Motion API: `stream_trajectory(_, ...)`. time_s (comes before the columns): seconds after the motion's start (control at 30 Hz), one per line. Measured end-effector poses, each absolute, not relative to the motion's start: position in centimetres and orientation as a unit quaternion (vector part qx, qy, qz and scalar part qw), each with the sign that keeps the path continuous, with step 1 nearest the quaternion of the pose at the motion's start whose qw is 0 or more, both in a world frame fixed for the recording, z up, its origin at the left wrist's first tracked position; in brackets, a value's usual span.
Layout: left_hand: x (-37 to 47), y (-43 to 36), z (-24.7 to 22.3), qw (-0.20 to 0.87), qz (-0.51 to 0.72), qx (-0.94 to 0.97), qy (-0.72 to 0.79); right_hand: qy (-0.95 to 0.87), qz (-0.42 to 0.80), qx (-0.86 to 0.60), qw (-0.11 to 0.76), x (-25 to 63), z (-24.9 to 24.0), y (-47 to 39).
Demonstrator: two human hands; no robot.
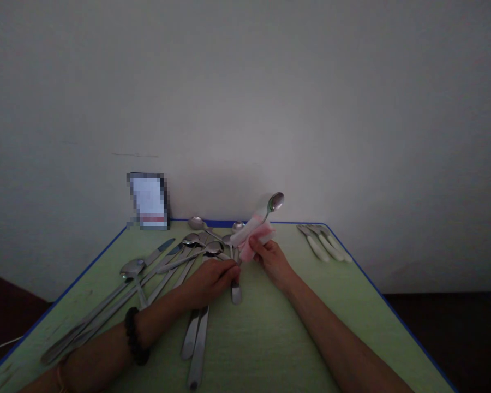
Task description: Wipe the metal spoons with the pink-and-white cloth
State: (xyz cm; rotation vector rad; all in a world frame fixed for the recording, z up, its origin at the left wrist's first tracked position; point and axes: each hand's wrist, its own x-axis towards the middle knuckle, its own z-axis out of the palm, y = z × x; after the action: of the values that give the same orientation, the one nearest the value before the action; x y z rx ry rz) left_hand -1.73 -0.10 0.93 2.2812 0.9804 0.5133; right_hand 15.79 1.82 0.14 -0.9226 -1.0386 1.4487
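A metal spoon [276, 202] is held up above the table, its bowl pointing to the far right. My right hand [272, 262] is closed on a pink and white cloth [249, 248], which is folded around the spoon's handle. My left hand [215, 281] is closed at the lower end of the spoon's handle, and its fingers hide most of that end. Under and beside my left hand lies a loose spread of metal cutlery, with a large spoon [133, 269], another spoon [191, 239] and a knife [160, 251] among it.
Several forks with white handles [319, 248] lie together at the table's far right. A blurred device with a lit screen [149, 199] leans against the wall [245, 109] at the back left. The green table [262, 349] has a blue edge.
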Motion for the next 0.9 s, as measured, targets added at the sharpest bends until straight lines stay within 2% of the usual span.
stream_trajectory(0.23, -1.7, -0.2, 0.8, 0.312, 0.196, 0.848, 0.381, -0.498, 0.585, -0.403, 0.498, 15.5, 1.0, 1.0)
stream_trajectory(0.33, -1.7, -0.3, 1.1, 0.311, 0.21, 0.845, 0.38, -0.471, 0.616, -0.39, 0.496, 14.4, 0.7, 0.8)
stream_trajectory(0.47, -1.6, -0.5, 2.1, 0.307, 0.218, 0.845, 0.38, -0.382, 0.631, -0.388, 0.552, 12.3, 0.4, 0.2)
stream_trajectory(0.63, -1.7, -0.7, 4.1, 0.369, 0.241, 0.802, 0.403, -0.366, 0.588, -0.425, 0.583, 12.0, 2.4, -0.4)
stream_trajectory(0.8, -2.6, -1.2, 7.4, 0.436, 0.17, 0.807, 0.359, -0.245, 0.571, -0.378, 0.687, 13.5, 5.2, 2.0)
stream_trajectory(0.9, -3.0, -0.9, 9.7, 0.411, 0.121, 0.834, 0.348, -0.203, 0.547, -0.381, 0.718, 14.2, 6.2, 4.1)
